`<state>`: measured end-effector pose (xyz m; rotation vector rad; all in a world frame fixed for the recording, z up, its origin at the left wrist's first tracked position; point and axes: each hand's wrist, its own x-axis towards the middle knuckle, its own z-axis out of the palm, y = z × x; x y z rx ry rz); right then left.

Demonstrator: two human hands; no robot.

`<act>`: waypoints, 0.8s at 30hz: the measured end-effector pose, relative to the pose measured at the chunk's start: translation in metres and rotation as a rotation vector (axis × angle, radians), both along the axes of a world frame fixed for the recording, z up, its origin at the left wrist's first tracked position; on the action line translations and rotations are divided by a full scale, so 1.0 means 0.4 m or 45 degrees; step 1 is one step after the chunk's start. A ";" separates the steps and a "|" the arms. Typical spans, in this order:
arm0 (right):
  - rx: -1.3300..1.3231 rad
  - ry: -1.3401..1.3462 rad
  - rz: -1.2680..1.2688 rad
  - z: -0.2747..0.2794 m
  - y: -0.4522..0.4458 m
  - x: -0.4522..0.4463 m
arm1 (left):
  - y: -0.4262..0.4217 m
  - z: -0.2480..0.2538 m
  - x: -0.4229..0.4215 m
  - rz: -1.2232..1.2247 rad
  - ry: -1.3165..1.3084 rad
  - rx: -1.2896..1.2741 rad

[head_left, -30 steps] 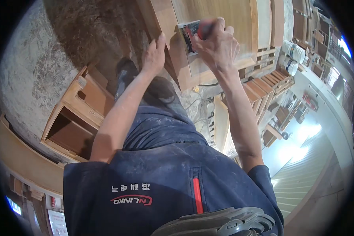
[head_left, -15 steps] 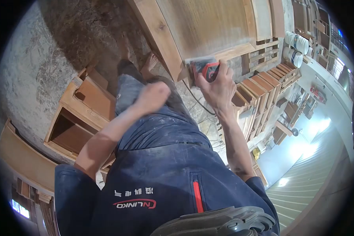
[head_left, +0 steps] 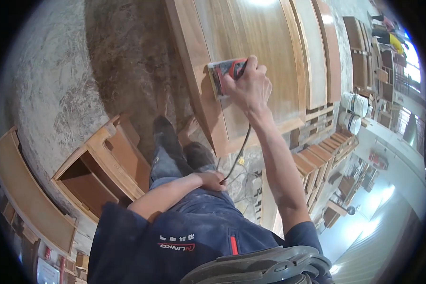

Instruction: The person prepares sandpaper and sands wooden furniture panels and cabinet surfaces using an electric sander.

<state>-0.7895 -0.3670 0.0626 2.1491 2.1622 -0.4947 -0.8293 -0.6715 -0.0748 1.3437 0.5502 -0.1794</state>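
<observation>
My right hand is wrapped round a red-and-black electric sander. Its rectangular pad lies on the left border strip of a framed wooden panel, partly over the inner field. A dark power cable hangs from the sander, passes below my right wrist and runs down to my left hand. Close to my waist, my left hand is closed with the fingers curled round the cable; part of the grip is hidden.
A wooden cabinet frame and a curved panel stand to my left. Stacked wooden pieces and white buckets are at right. My feet are beside the panel. A person in yellow is far off.
The sander and my right hand have moved from the panel's near corner farther up along its left border. My left hand has come right to the cable at my waist.
</observation>
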 end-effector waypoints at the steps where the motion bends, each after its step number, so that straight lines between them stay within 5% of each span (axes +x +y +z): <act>1: 0.009 0.003 0.004 0.009 0.050 -0.033 | 0.002 -0.016 -0.045 0.010 0.005 0.010; 7: 0.166 0.034 0.108 -0.004 0.357 -0.187 | 0.098 -0.069 -0.265 0.271 0.142 -0.125; 9: 0.207 0.169 0.110 -0.024 0.455 -0.235 | 0.119 -0.080 -0.335 0.162 0.380 0.058; 12: -0.136 0.156 0.077 0.042 0.537 -0.306 | 0.162 -0.067 -0.396 0.004 0.197 0.438; 18: -0.045 0.065 0.142 0.017 0.420 -0.317 | 0.215 0.016 -0.073 -0.723 -0.094 0.160; 20: -0.148 0.054 0.178 0.050 0.342 -0.291 | 0.335 0.191 0.010 -0.847 -0.170 0.328; 24: -0.251 0.012 0.225 0.154 0.186 -0.195 | 0.375 0.338 0.207 -0.918 -0.536 0.478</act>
